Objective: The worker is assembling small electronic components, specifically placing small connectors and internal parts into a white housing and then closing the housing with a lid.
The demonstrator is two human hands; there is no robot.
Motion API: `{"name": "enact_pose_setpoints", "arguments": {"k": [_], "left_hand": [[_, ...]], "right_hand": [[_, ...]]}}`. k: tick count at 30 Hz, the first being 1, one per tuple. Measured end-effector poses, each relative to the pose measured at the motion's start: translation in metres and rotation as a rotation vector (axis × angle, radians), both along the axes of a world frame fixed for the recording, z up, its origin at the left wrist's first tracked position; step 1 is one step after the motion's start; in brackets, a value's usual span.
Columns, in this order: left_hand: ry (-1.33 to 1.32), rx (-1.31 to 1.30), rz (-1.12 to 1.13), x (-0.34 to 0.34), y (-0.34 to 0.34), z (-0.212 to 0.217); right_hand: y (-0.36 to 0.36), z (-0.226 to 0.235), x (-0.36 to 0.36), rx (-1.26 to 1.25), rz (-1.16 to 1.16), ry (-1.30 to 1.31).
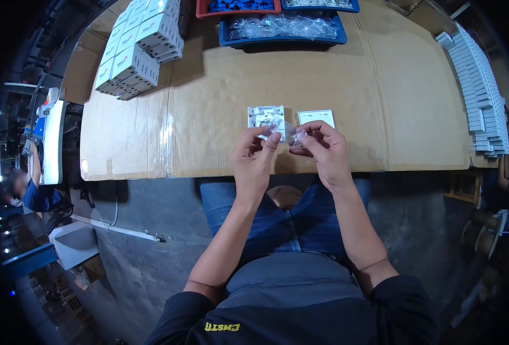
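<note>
A: What's the biggest thing here?

B: The cardboard-covered table (220, 86), and everything else can be placed from it. At its far edge sit a blue tray (283, 39) of clear bags and a red tray (208, 12); on its far left corner is a stack of white boxes (139, 49), and along its right edge a long row of white plates (478, 86).

A: And the hands?

B: Both hang over the table's near edge, about mid-width. The left hand (253, 162) and right hand (323, 154) pinch a small clear plastic bag (289, 133) between them, thumbs and forefingers closed on its opposite ends, the other fingers loosely curled.

A: How would that bag handle?

B: I'd judge it very light, limp and slick. It would crumple rather than hold shape, so the ends or corners are the sound places to grip, as now. What's inside is too small to tell.

A: Anything just beyond it?

B: Two white square parts lie flat on the table: a switch back module (264, 118), partly behind the fingertips, and a plain white cover plate (316, 117) just beside it.

A: Room to move?

B: Bare cardboard lies left and right of the hands. The near edge is close under the wrists, so a dropped piece could fall to the lap (289, 230).
</note>
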State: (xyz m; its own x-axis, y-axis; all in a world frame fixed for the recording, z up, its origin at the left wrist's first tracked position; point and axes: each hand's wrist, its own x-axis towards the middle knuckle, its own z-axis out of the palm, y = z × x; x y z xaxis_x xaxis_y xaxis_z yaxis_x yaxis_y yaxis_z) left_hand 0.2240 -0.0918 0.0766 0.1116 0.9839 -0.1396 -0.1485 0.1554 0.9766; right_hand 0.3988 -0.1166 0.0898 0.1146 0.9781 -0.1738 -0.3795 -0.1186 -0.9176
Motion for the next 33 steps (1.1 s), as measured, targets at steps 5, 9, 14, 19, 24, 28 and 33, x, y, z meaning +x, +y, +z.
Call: {"name": "enact_pose_setpoints", "arguments": {"k": [5, 9, 14, 19, 24, 28, 33], "left_hand": [[0.794, 0.853, -0.226, -0.008, 0.014, 0.043], [0.8, 0.826, -0.365, -0.013, 0.017, 0.035], [0.744, 0.758, -0.331, -0.011, 0.014, 0.028], [0.643, 0.668, -0.363, -0.014, 0.015, 0.022], [0.266, 0.166, -0.413, -0.018, 0.01, 0.022], [-0.094, -0.08, -0.51, -0.019, 0.009, 0.023], [-0.385, -0.369, -0.691, -0.019, 0.008, 0.009]], "right_hand": [[-0.004, 0.001, 0.006, 0.0, 0.027, -0.127], [-0.003, 0.01, 0.005, -0.041, 0.109, -0.183], [-0.003, 0.009, 0.006, -0.059, 0.099, -0.269], [-0.005, 0.011, 0.011, -0.075, 0.182, -0.331], [-0.007, 0.028, 0.011, 0.16, 0.089, -0.592], [-0.006, 0.031, 0.027, 0.419, 0.273, -0.642], [-0.011, 0.042, 0.02, 0.177, 0.482, -0.362]]}}
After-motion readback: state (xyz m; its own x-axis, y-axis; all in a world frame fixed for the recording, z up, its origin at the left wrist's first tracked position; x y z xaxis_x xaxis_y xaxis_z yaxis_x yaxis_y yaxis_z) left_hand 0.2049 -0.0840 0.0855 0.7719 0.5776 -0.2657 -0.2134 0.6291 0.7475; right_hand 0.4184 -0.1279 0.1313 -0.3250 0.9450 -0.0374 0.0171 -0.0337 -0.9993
